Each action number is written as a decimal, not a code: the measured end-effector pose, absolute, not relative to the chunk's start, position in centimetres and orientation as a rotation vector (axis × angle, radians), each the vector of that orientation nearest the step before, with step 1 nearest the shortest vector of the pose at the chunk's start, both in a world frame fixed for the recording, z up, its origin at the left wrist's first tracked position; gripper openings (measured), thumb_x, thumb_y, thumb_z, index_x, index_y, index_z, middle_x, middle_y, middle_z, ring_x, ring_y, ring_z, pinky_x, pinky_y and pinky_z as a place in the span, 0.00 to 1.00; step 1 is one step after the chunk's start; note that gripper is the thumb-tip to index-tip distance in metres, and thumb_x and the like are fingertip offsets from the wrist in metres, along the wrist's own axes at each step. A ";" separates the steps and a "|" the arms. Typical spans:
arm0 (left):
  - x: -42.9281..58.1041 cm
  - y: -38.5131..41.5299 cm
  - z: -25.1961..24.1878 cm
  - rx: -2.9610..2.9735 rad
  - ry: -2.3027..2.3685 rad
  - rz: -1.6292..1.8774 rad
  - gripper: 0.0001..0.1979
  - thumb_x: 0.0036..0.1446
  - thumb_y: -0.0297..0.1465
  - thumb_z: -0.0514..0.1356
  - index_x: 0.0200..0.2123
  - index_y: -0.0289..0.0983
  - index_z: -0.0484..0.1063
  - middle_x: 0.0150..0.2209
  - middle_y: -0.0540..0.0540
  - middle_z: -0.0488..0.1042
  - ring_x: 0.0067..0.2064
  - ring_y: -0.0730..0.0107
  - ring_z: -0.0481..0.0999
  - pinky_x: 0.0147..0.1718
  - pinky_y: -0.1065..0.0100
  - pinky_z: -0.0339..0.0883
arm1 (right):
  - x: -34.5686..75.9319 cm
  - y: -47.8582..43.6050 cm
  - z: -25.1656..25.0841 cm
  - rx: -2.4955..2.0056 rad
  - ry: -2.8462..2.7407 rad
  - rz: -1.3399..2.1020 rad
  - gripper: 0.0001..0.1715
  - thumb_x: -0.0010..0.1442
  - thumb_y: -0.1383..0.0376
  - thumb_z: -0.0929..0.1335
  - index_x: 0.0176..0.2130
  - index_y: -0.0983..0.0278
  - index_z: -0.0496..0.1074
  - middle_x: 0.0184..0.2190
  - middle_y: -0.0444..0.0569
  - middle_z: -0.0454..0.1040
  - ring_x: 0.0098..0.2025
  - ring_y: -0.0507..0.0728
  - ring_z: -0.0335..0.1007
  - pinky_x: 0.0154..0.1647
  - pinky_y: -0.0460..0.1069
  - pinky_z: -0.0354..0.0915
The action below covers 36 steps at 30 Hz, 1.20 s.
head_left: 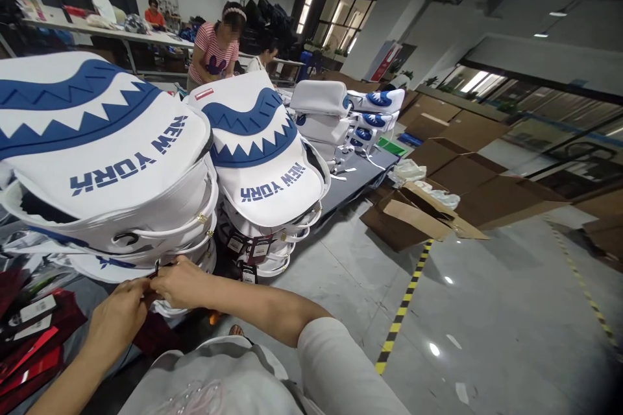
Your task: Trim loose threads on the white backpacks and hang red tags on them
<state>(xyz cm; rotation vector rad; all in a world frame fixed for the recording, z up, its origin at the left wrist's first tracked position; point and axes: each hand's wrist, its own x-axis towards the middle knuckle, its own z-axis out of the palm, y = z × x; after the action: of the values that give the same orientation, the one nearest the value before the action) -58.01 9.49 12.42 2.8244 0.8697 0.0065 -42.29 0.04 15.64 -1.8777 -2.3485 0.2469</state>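
My left hand (119, 311) and my right hand (178, 282) meet at the lower front of the nearer stack of white bags (170, 207). Both are closed, fingertips pinched together around something small and dark that they mostly hide. The top bag has a blue zigzag pattern and "NEW YORK" lettering on its flap (104, 117). White straps with small gold-coloured fittings show on the bags below. Under my hands is a dark red piece (156, 335), partly hidden. A second stack of the same bags (263, 142) stands to the right, with black hang tags (260, 249) dangling from it.
Dark red and black tags (36, 318) lie at the lower left. More white bags (321, 110) stand farther along the grey table (353, 172). Open cardboard boxes (406, 217) sit on the floor, near yellow-black tape (403, 311). A person in a striped shirt (214, 52) stands behind the stacks.
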 end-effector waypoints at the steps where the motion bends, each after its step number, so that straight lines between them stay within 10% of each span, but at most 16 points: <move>1: -58.0 9.4 12.4 2.844 0.850 0.029 0.22 0.63 0.34 0.46 0.49 0.37 0.77 0.50 0.39 0.79 0.52 0.55 0.79 0.43 0.63 0.72 | -42.2 0.0 15.7 -1.869 -2.356 0.248 0.08 0.69 0.67 0.64 0.42 0.66 0.73 0.41 0.48 0.78 0.45 0.57 0.73 0.43 0.54 0.61; 13: -59.9 9.4 9.0 2.725 0.663 0.479 0.20 0.65 0.33 0.46 0.47 0.38 0.77 0.47 0.42 0.81 0.48 0.64 0.81 0.47 0.67 0.72 | -42.5 0.7 14.0 -1.928 -1.965 0.402 0.07 0.65 0.64 0.68 0.43 0.64 0.73 0.39 0.50 0.79 0.42 0.57 0.75 0.47 0.50 0.64; 18: -59.2 8.9 10.2 2.671 0.917 0.360 0.14 0.64 0.35 0.49 0.37 0.40 0.74 0.39 0.46 0.82 0.41 0.63 0.82 0.33 0.69 0.69 | -42.4 0.3 13.5 -1.793 -1.596 0.633 0.05 0.60 0.68 0.71 0.39 0.62 0.72 0.29 0.42 0.75 0.37 0.55 0.74 0.43 0.47 0.65; 23: -59.0 8.3 10.2 2.526 0.771 0.443 0.17 0.65 0.35 0.48 0.47 0.42 0.74 0.45 0.47 0.82 0.44 0.66 0.82 0.37 0.71 0.69 | -42.2 -0.4 13.1 -1.725 -1.464 0.693 0.06 0.59 0.71 0.71 0.37 0.62 0.71 0.28 0.40 0.73 0.33 0.51 0.72 0.36 0.43 0.64; 36: -58.3 7.6 12.4 2.543 0.918 0.192 0.11 0.65 0.31 0.51 0.37 0.39 0.73 0.38 0.44 0.82 0.41 0.62 0.82 0.34 0.70 0.64 | -42.9 -0.8 13.5 -1.605 -1.208 0.824 0.06 0.57 0.73 0.67 0.34 0.62 0.67 0.24 0.37 0.66 0.26 0.49 0.66 0.29 0.43 0.64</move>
<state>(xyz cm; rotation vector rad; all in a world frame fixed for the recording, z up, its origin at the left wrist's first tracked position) -58.34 7.60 12.43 2.5433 0.9182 0.1916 -42.88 -0.79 13.48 -1.6048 -1.2078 0.8245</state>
